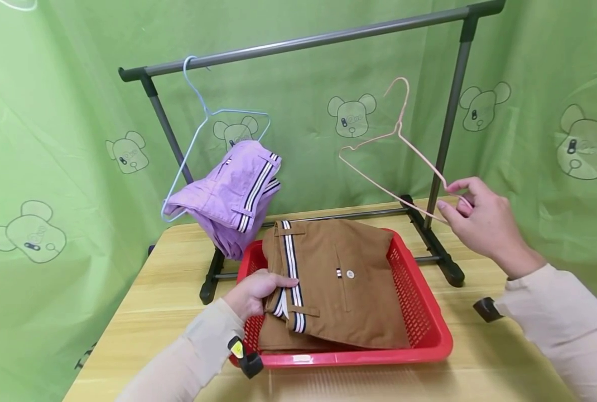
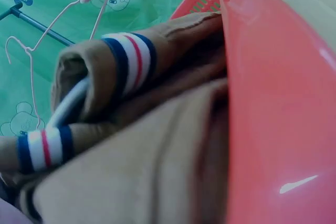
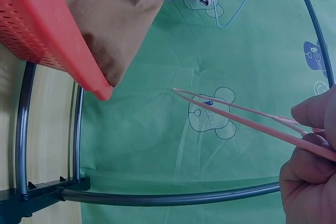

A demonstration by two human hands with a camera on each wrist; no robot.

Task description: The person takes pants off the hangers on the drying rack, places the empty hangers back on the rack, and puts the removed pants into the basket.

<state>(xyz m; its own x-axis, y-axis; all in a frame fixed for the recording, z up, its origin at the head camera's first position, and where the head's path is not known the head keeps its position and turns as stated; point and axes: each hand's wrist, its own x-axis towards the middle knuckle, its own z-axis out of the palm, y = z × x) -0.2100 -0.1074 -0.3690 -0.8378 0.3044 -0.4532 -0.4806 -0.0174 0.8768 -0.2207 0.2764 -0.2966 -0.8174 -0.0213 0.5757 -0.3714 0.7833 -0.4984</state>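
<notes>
My left hand [image 1: 255, 291] grips the folded waistband of brown trousers [image 1: 369, 307], its thumb lying on the striped waistband trim. The trousers lie in a red plastic basket [image 1: 369, 358], with a white button showing on top. To the right, my right hand [image 1: 485, 223] pinches one lower corner of a pink wire hanger [image 1: 399, 127], raised above the table with its hook up and nothing on it. In the right wrist view the hanger appears almost edge-on. Part of my left hand's fingers is hidden behind the cloth.
A grey metal rack [image 1: 308, 42] stands behind the basket. From its bar hangs a blue hanger [image 1: 208, 113] carrying lilac trousers [image 1: 228, 184] at the left. The wooden table [image 1: 163, 290] supports the rack's black feet [image 1: 449, 268]. A green bear-print curtain [image 1: 298, 111] covers the back.
</notes>
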